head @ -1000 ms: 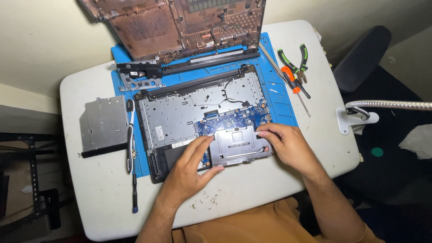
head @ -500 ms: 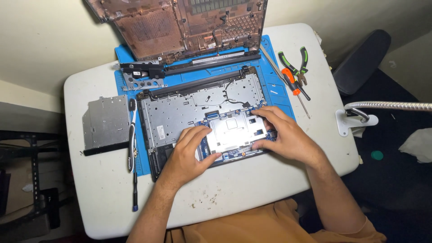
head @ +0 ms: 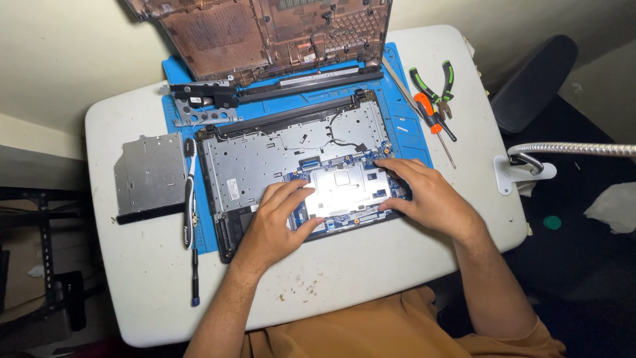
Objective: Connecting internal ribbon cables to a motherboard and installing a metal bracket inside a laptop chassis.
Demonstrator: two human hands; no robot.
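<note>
Both hands gripping touchpad plate [head: 344, 185]: left hand [head: 278, 222] at left edge, right hand [head: 424, 195] at right. Keeping lift level, minding ribbon cables.

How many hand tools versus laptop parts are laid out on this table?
Hand tools: 4 (green-handled pliers, orange-handled screwdriver, black-and-white toothbrush, thin blue-tipped driver)
Laptop parts: 3 (open grey laptop chassis, reddish-brown bottom cover, flat silver optical drive)
Total: 7

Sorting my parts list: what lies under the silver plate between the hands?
Under the silver plate, a blue circuit board shows at its edges, seated in the laptop chassis. The plate and both hands cover the rest.
</note>
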